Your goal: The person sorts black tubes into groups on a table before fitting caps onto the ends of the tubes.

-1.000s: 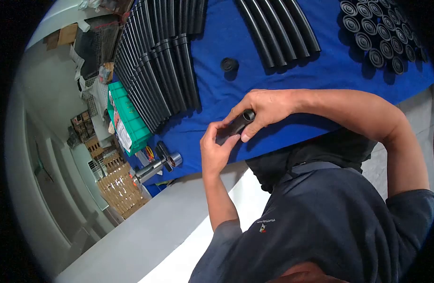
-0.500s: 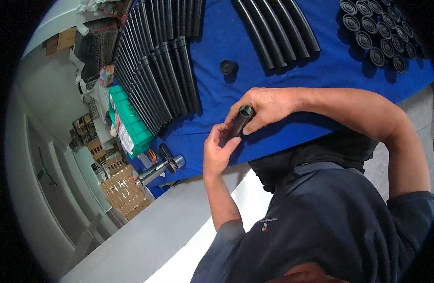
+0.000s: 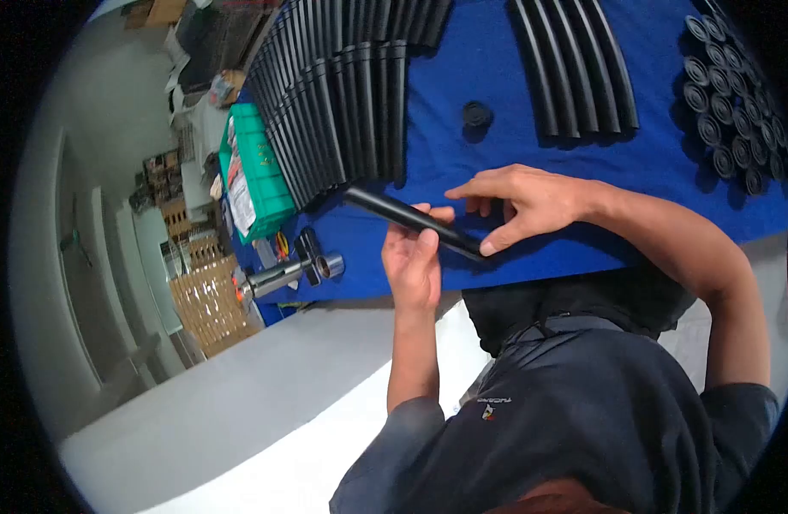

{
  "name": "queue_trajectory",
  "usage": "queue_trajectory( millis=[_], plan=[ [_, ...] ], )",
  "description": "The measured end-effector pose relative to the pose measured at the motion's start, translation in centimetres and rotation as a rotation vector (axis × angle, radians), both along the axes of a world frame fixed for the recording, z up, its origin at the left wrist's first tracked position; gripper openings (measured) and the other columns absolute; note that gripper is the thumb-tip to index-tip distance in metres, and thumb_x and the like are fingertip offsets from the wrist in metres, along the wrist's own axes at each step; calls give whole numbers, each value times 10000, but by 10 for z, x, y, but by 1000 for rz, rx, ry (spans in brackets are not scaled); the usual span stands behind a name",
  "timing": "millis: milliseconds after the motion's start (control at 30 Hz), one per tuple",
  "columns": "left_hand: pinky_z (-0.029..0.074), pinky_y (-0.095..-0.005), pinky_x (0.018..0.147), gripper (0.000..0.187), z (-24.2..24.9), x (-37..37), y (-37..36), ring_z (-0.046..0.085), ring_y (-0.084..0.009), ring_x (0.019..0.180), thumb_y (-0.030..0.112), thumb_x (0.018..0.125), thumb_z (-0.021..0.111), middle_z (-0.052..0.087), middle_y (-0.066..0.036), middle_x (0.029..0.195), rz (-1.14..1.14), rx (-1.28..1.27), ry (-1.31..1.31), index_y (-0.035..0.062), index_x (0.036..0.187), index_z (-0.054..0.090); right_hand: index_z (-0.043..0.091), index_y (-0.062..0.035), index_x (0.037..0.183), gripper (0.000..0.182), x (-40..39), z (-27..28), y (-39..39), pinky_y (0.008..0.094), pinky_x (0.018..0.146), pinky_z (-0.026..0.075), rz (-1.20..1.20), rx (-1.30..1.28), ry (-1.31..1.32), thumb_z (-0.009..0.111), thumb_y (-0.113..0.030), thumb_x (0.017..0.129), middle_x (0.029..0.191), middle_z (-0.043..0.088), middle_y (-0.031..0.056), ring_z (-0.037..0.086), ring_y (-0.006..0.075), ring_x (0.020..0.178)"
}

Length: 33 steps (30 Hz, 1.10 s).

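Observation:
A black plastic tube (image 3: pixel 381 206) lies slantwise across my left hand (image 3: pixel 413 261), which is closed round its middle with thumb on top. One end of it points up-left toward the rows of tubes. My right hand (image 3: pixel 531 201) is open beside the lower right end, fingers spread and the thumb tip right at that end. Above the hands, a single round black cap (image 3: pixel 475 114) sits on the blue cloth (image 3: pixel 445 81).
Many black tubes (image 3: pixel 343 111) lie side by side at the left, and several more (image 3: pixel 578 77) at the upper right. Ringed round black parts (image 3: pixel 721 107) cluster at far right. A green crate (image 3: pixel 261 171) and a metal cylindrical tool (image 3: pixel 278 278) are at the left edge.
The tube has swung from end-on to lying slantwise, its far end now toward the left. My right hand has opened from around it and drawn right. The view has shifted.

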State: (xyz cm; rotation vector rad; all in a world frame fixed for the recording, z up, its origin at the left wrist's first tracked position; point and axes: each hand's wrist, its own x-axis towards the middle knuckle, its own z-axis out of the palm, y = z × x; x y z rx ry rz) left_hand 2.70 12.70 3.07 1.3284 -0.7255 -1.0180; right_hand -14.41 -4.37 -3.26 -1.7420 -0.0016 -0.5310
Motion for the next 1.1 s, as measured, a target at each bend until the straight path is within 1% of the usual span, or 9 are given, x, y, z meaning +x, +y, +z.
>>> queue_trajectory(
  millis=[100, 233, 267, 367, 500, 533, 667, 833, 1100],
  plan=[
    [465, -529, 1102, 264, -2, -8, 1, 627, -333, 1216, 128, 1015, 602, 677, -220, 1237, 154, 17, 299, 23, 1256, 583, 556, -12, 1417, 662, -6, 11, -8, 332, 700, 554, 167, 194, 232, 796, -256, 851, 831, 660, 76, 674, 182, 804],
    [617, -418, 844, 274, -25, -1, 19, 734, -321, 969, 224, 1061, 549, 717, -249, 1124, 172, 297, 401, -21, 1169, 609, 601, 8, 1360, 494, -6, 8, -4, 304, 591, 532, 147, 265, 221, 699, -91, 886, 758, 678, 76, 659, 147, 628],
    [609, -340, 680, 276, -27, 0, 24, 732, -291, 735, 241, 1065, 556, 738, -203, 908, 141, 429, 324, -27, 1072, 622, 605, 16, 1352, 486, -6, 6, -4, 304, 592, 537, 146, 243, 246, 696, -88, 887, 762, 686, 87, 667, 148, 637],
    [571, -307, 630, 224, -26, -5, 35, 663, -259, 570, 202, 1037, 623, 693, -138, 730, 20, 464, -310, -18, 1000, 613, 611, 39, 1337, 472, -6, 7, -5, 305, 600, 555, 139, 208, 308, 689, -78, 887, 778, 709, 113, 689, 153, 655],
    [540, -377, 863, 414, -9, -14, 4, 671, -292, 952, 122, 832, 829, 678, -174, 1078, -18, 19, -1331, -12, 1156, 611, 610, 40, 1341, 474, -6, 13, -6, 307, 643, 576, 162, 293, 353, 680, -57, 883, 839, 727, 124, 708, 165, 702],
    [495, -403, 967, 561, -10, -14, -2, 613, -309, 1138, 98, 765, 837, 622, -182, 1232, -76, 40, -1380, 8, 1256, 581, 611, 35, 1343, 474, -6, 14, -7, 307, 658, 580, 174, 322, 363, 677, -51, 882, 861, 730, 125, 713, 165, 724],
    [532, -392, 923, 471, -29, -1, -9, 682, -321, 1014, 6, 777, 746, 680, -175, 1093, -131, 199, -1250, -3, 1211, 563, 619, -66, 1387, 495, -8, 9, -7, 299, 693, 574, 232, 376, 218, 662, -47, 894, 910, 719, 98, 697, 146, 789],
    [531, -314, 850, 415, 6, 2, -14, 662, -162, 940, 20, 799, 793, 692, -103, 1009, -260, 450, -731, -14, 1145, 567, 611, -167, 1431, 536, -11, 16, -10, 277, 671, 551, 330, 479, 224, 652, -50, 909, 852, 681, 51, 646, 119, 737],
    [493, -309, 924, 415, 13, 19, -6, 624, -176, 1027, 179, 889, 781, 630, -103, 1140, -422, 371, -515, -80, 1178, 635, 627, -97, 1394, 483, -10, 13, -10, 282, 636, 533, 335, 477, 187, 701, -86, 918, 816, 684, 46, 628, 112, 690]
  ],
)
